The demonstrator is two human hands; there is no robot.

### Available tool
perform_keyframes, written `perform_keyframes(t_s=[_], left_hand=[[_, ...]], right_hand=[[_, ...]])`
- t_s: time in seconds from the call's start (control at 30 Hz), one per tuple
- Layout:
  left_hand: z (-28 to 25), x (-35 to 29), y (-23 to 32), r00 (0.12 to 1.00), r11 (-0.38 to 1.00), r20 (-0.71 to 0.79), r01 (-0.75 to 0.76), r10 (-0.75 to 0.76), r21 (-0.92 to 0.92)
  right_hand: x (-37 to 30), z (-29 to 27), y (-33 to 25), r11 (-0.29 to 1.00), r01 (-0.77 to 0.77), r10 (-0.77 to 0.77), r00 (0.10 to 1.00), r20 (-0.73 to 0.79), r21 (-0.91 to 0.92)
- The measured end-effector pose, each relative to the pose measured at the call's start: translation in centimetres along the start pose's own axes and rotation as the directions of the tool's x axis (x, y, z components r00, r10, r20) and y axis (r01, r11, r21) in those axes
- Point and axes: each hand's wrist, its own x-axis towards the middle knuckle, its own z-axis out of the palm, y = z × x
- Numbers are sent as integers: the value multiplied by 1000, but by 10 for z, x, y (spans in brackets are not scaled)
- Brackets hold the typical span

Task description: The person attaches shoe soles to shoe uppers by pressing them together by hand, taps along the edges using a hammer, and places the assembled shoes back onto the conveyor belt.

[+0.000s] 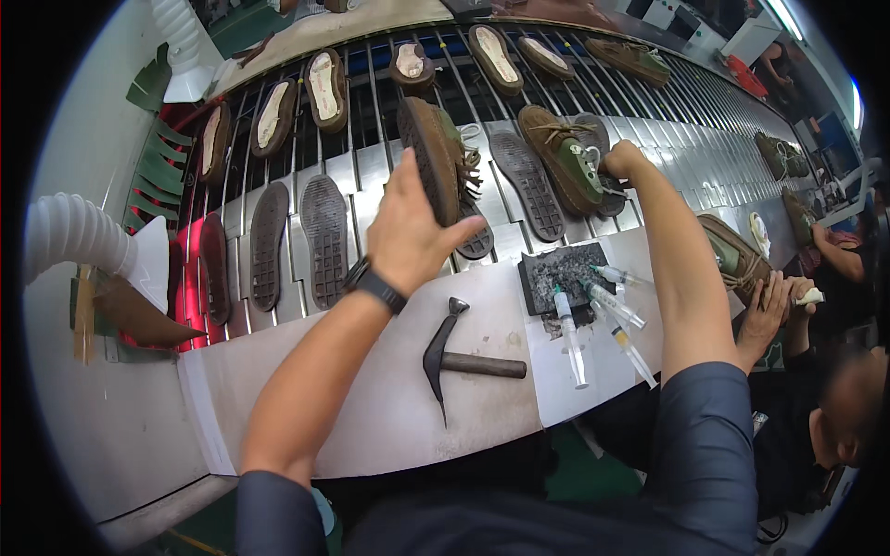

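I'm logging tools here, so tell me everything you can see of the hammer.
The hammer lies on its side on the pale worktop, with nothing gripping it. Its slim, dark head looks like metal: the far end flares to a round, shinier face, the near end tapers to a point. The straight brown handle looks wooden and points right.
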Motion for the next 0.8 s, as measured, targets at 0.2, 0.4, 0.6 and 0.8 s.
perform_keyframes(t_s=[0.2, 0.4, 0.6, 0.8], left_hand=[[21, 37, -47, 987, 926, 46, 161, -155, -341], [-16, -38, -116, 946, 830, 187, 324, -266, -454], [-70, -133, -73, 930, 993, 359, -46, 81, -105], [-72, -153, -68, 955, 993, 276, -115, 111, -3]], right_hand=[[-13, -68, 6, 987, 9, 77, 847, -527, 158], [25, -120, -60, 954, 83, 100, 819, -565, 289], [131, -127, -125, 950, 76, 134, 776, -616, 303], [223, -67, -148, 990, 72, -115, 917, -383, -124]])
